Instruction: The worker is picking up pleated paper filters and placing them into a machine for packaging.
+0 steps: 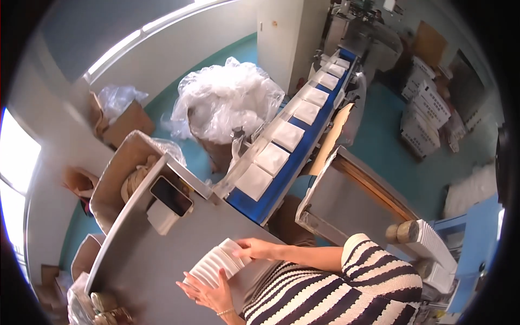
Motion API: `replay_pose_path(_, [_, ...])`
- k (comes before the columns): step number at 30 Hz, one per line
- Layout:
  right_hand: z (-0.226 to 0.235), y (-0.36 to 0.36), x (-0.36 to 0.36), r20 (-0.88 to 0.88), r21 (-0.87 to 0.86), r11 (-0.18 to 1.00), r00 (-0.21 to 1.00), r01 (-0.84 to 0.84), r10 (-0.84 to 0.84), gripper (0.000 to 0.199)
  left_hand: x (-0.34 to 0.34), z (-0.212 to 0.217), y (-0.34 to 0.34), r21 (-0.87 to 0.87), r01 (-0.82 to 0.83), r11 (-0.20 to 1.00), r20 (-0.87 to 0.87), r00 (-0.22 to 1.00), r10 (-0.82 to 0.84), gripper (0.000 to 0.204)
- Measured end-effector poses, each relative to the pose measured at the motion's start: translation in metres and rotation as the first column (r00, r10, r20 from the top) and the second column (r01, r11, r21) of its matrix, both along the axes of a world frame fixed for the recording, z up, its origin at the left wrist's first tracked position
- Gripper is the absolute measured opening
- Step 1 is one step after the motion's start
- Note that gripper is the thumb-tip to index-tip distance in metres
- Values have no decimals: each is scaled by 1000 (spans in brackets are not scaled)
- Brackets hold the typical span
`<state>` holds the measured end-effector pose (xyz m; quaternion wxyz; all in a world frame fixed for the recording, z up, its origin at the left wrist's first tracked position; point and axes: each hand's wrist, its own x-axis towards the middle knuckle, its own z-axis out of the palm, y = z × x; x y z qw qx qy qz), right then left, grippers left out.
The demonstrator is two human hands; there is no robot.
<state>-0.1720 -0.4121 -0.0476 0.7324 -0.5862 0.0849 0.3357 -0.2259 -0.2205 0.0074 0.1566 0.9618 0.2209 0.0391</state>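
A row of flat white packets (212,265), pressed together on edge, stands between my two hands over the grey table (162,260). My left hand (210,293) grips its near left end, with the thumb along the front side and the fingers around the end. At the far right end, my right hand (257,249) closes on the packets with thumb and fingers. What lies beneath the row is hidden. Beyond the table, similar white packets (253,182) lie in a line on a blue conveyor belt (246,207).
A phone (171,195) rests on a white pad (162,218) at the table's far edge. Beside the belt stands a heap of clear plastic bags (227,97). An open carton (111,189) is at the left, a grey side table (352,189) at the right, with stacked boxes (425,122) beyond.
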Motion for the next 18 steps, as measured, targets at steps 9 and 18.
replay_pose_path(9, [-4,-13,15,252,-279,925,949,259,-190,55,10,10,-9,153,332,931,304,880,-364,88])
replay_pose_path(18, [28,-21,8,-106,-110,982,984,-156,145,41,12,7,-13,-54,80,995,76,994,-76,99])
